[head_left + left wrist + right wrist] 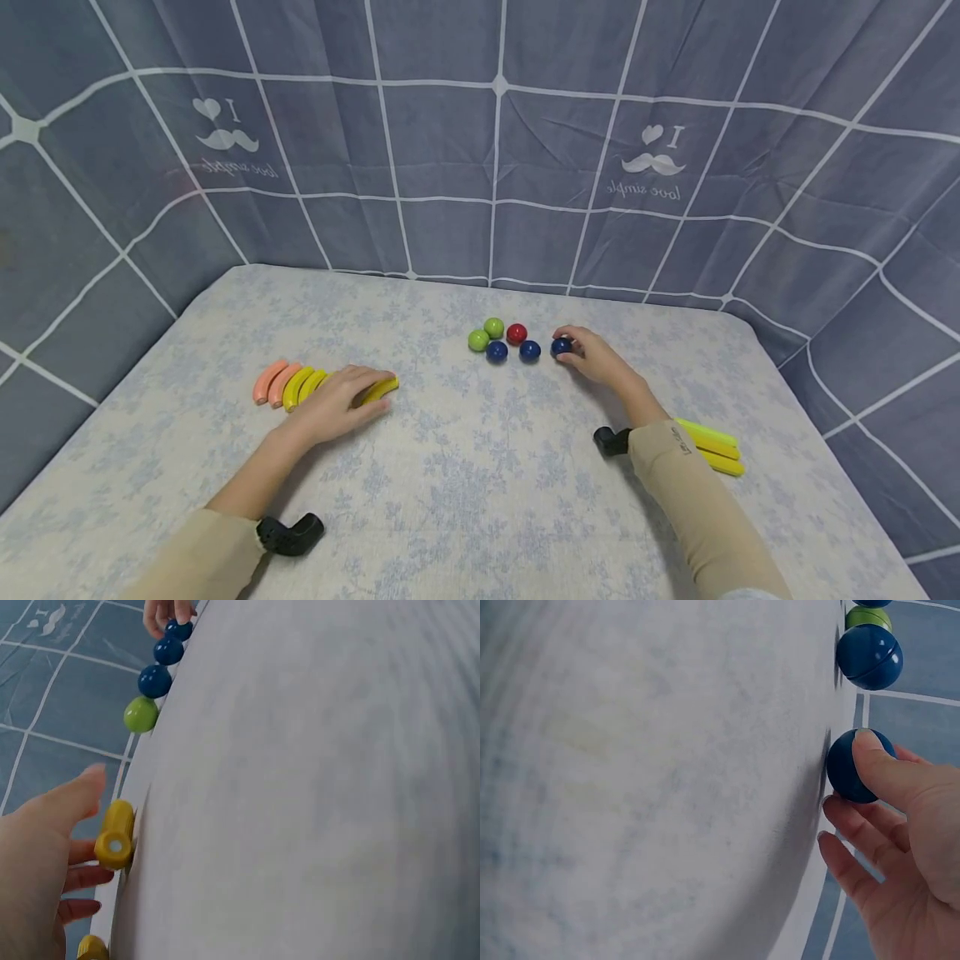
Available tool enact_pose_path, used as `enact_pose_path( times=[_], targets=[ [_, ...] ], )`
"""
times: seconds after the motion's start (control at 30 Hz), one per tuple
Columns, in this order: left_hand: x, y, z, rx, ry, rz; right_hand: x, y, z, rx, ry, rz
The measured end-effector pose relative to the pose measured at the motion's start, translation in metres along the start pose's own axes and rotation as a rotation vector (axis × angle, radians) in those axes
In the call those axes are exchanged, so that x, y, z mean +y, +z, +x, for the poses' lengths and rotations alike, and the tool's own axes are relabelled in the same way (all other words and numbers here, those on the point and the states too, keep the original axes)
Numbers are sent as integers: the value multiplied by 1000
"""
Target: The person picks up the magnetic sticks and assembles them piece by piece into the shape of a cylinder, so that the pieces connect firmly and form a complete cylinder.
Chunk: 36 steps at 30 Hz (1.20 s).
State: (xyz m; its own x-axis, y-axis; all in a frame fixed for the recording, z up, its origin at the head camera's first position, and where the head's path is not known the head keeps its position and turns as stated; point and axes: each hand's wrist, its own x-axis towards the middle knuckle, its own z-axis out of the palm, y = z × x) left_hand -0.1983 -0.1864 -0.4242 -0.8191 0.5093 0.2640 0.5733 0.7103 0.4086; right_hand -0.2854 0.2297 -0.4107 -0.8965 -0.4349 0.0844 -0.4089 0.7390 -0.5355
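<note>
Two hands at work toward the far edge of the tabletop [225, 500], right hand [592, 357] pinching a dark blue ball [560, 347], left hand [341, 402] curled over a yellow curved piece [382, 388]; round ball liable to roll off under loosened fingers.

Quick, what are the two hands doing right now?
Left hand: fingers curled over a yellow curved piece, holding it.
Right hand: pinching a blue ball.

We're seeing soft, even light with faint shadows under both forearms; the head view bends at its edges, and both wrist views smear the tabletop.
</note>
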Motion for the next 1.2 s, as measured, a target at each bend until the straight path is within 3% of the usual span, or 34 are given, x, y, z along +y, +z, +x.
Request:
enact_pose_path(
  times=[0.1,0.3,0.73,1.07,1.2],
  targets=[
    [3,3,4,23,-41,-61,-1,-2,-3,6,-4,35],
    [6,8,10,48,-89,-68,-6,-4,-10,2,-3,97],
    [25,16,17,36,-185,-193,-22,-1,-19,-118,-16,151],
    [40,24,24,7,-252,-274,-43,11,-20,-187,-113,219],
    [49,27,28,8,-249,-283,-50,19,-18,-195,-144,234]
  ],
)
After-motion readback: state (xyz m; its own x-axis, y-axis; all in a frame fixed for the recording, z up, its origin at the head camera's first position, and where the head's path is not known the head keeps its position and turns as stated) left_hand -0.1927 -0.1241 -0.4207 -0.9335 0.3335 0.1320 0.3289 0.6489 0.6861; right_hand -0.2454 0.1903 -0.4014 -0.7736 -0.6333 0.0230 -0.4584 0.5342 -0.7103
